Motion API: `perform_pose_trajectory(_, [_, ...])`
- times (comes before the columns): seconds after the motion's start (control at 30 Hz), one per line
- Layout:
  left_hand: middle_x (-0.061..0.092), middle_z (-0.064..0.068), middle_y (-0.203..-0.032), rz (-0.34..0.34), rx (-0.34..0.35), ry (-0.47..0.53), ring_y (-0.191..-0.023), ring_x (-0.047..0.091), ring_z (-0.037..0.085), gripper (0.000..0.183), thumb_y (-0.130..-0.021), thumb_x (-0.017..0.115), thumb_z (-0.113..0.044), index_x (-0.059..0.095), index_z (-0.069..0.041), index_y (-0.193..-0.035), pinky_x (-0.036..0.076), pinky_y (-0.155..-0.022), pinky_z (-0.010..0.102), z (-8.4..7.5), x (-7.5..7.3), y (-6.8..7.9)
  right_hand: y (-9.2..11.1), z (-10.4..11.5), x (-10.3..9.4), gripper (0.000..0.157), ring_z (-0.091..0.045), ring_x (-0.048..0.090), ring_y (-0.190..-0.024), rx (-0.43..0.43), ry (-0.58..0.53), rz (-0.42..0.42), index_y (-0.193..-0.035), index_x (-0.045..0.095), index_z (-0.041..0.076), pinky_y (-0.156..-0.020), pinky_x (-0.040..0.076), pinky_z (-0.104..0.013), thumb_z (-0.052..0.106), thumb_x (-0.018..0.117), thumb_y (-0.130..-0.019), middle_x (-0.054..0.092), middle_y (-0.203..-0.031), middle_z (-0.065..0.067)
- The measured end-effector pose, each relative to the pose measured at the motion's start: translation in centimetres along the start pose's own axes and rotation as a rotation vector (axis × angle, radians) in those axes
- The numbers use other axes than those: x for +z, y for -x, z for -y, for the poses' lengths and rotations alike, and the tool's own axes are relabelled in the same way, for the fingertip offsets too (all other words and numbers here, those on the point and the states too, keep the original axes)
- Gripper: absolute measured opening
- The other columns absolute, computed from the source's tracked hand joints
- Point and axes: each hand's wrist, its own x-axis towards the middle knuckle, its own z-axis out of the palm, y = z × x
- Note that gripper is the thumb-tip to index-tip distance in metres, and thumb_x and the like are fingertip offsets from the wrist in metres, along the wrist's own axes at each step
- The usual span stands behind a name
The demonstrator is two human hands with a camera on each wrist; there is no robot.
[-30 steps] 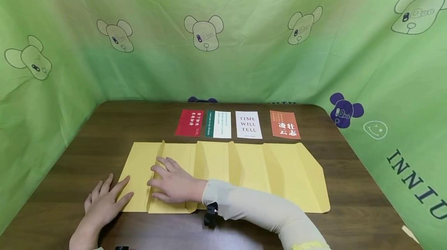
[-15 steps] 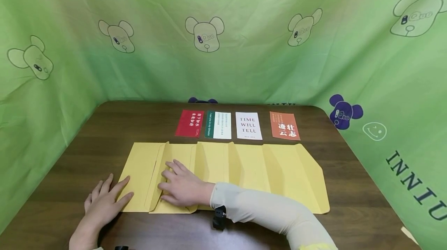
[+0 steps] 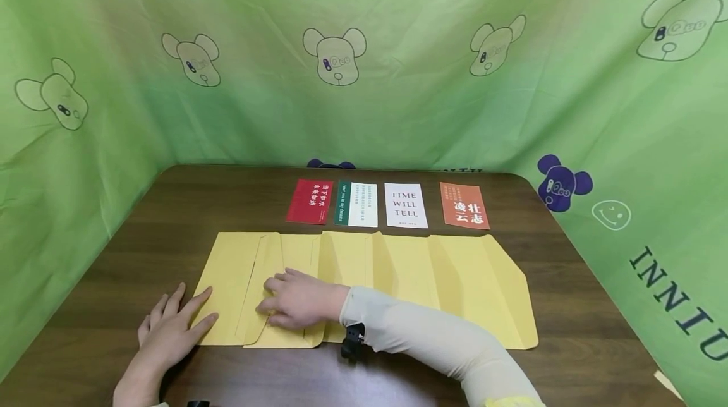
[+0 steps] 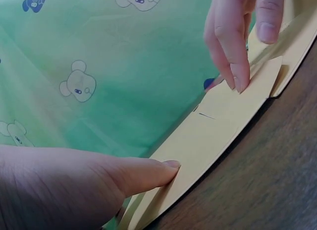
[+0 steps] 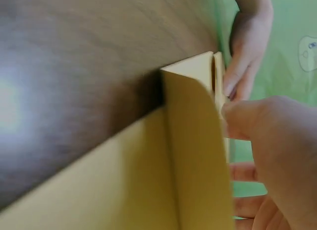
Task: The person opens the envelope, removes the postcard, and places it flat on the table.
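Note:
Several yellow paper envelopes lie in an overlapping row across the dark wooden table (image 3: 114, 268). My left hand (image 3: 173, 331) rests at the left edge of the leftmost envelope (image 3: 230, 274), fingers spread. In the left wrist view its thumb (image 4: 153, 174) presses on the paper. The leftmost envelope's flap (image 3: 264, 274) is turned out to the right, over the neighbouring envelope (image 3: 296, 249). My right hand (image 3: 301, 301) touches this flap with its fingertips (image 4: 241, 83), which point downward with the thumb apart. The other envelopes' flaps also stand out to the right, the end one (image 3: 509, 287) fully visible.
Behind the envelopes lie a red card (image 3: 309, 201), a green and white card (image 3: 356, 203), a white card (image 3: 406, 206) and an orange card (image 3: 464, 206). Green printed cloth (image 3: 398, 116) hangs around the table's back and sides.
The leftmost envelope's flap has swung from nearly upright over to the right and down. My right hand moved right with it, its fingers drawing in slightly. The left hand has stayed in place.

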Motion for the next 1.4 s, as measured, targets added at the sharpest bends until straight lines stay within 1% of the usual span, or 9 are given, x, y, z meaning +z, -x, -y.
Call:
perform_pose_trajectory(0.1, [0.010, 0.034, -0.156, 0.001, 0.001, 0.001, -0.136, 0.006, 0.063, 0.070, -0.098, 0.051, -0.056, 0.042, -0.010, -0.150, 0.009, -0.095, 0.079, -0.1, 0.0, -0.1, -0.3, -0.3, -0.2, 0.026, -0.010, 0.056, -0.090, -0.028, 0.043, -0.038, -0.124, 0.069, 0.029, -0.087, 0.046, -0.026, 0.032, 0.055, -0.102, 0.058, -0.107, 0.003])
perform_pose_trajectory(0.2, [0.009, 0.034, -0.156, 0.003, -0.001, 0.004, -0.136, 0.006, 0.063, 0.070, -0.098, 0.051, -0.056, 0.042, -0.010, -0.150, 0.008, -0.096, 0.079, -0.2, 0.0, -0.1, -0.7, -0.6, -0.2, 0.020, -0.010, 0.054, -0.077, -0.030, 0.067, -0.068, -0.116, 0.071, 0.030, -0.072, 0.045, -0.022, 0.029, 0.061, -0.099, 0.058, -0.098, 0.006])
perform_pose_trajectory(0.4, [0.009, 0.034, -0.156, 0.008, -0.007, 0.003, -0.136, 0.006, 0.063, 0.070, -0.098, 0.051, -0.057, 0.042, -0.009, -0.150, 0.009, -0.095, 0.079, -0.1, -0.1, 0.0, -1.5, -0.9, -0.4, 0.020, -0.010, 0.052, -0.077, 0.031, 0.011, -0.043, -0.113, 0.073, 0.031, -0.061, 0.040, -0.021, 0.034, 0.069, -0.094, 0.058, -0.102, 0.009])
perform_pose_trajectory(0.57, [0.009, 0.035, -0.155, 0.009, -0.007, 0.000, -0.135, 0.006, 0.064, 0.070, -0.099, 0.050, -0.056, 0.042, -0.009, -0.150, 0.009, -0.095, 0.079, 0.0, -0.2, 0.0, -2.3, -1.1, -0.7, 0.026, -0.010, 0.054, -0.083, 0.077, -0.002, -0.006, -0.112, 0.072, 0.026, -0.066, 0.047, -0.022, 0.041, 0.071, -0.091, 0.058, -0.106, 0.006])
perform_pose_trajectory(0.67, [0.009, 0.035, -0.156, 0.011, -0.006, 0.000, -0.135, 0.006, 0.064, 0.070, -0.099, 0.050, -0.056, 0.042, -0.009, -0.150, 0.008, -0.095, 0.080, 0.0, -0.2, -0.1, -2.7, -1.5, -0.6, 0.032, -0.011, 0.054, -0.093, 0.099, -0.024, 0.031, -0.115, 0.071, 0.024, -0.075, 0.049, -0.022, 0.044, 0.071, -0.090, 0.057, -0.113, 0.004])
perform_pose_trajectory(0.8, [0.009, 0.035, -0.155, 0.009, -0.005, -0.004, -0.135, 0.007, 0.064, 0.070, -0.098, 0.051, -0.056, 0.042, -0.010, -0.150, 0.009, -0.095, 0.079, 0.0, -0.2, -0.1, -2.9, -2.0, -0.3, 0.046, -0.013, 0.051, -0.111, 0.124, -0.080, 0.077, -0.129, 0.067, 0.021, -0.090, 0.045, -0.021, 0.047, 0.071, -0.090, 0.055, -0.129, 0.001])
perform_pose_trajectory(0.93, [0.011, 0.035, -0.155, 0.006, -0.004, -0.006, -0.135, 0.007, 0.064, 0.070, -0.098, 0.051, -0.056, 0.043, -0.010, -0.149, 0.010, -0.095, 0.079, 0.0, -0.1, -0.1, -3.0, -2.3, -0.3, 0.056, -0.014, 0.051, -0.123, 0.150, -0.107, 0.104, -0.136, 0.062, 0.020, -0.102, 0.040, -0.026, 0.051, 0.070, -0.089, 0.052, -0.138, 0.000])
perform_pose_trajectory(1.17, [0.011, 0.035, -0.155, -0.003, -0.004, -0.003, -0.135, 0.007, 0.063, 0.070, -0.098, 0.051, -0.056, 0.043, -0.009, -0.149, 0.009, -0.095, 0.079, 0.1, -0.1, -0.2, -3.6, -3.0, -0.5, 0.069, -0.014, 0.046, -0.131, 0.175, -0.142, 0.140, -0.141, 0.057, 0.017, -0.102, 0.041, -0.029, 0.055, 0.073, -0.086, 0.047, -0.146, -0.001])
perform_pose_trajectory(1.4, [0.012, 0.036, -0.155, -0.009, -0.006, -0.002, -0.135, 0.007, 0.062, 0.069, -0.098, 0.052, -0.055, 0.044, -0.008, -0.149, 0.010, -0.095, 0.079, 0.0, 0.1, -0.2, -4.2, -4.0, -0.3, 0.094, -0.014, 0.033, -0.141, 0.224, -0.190, 0.190, -0.151, 0.044, 0.015, -0.112, 0.033, -0.036, 0.064, 0.075, -0.078, 0.037, -0.156, 0.001])
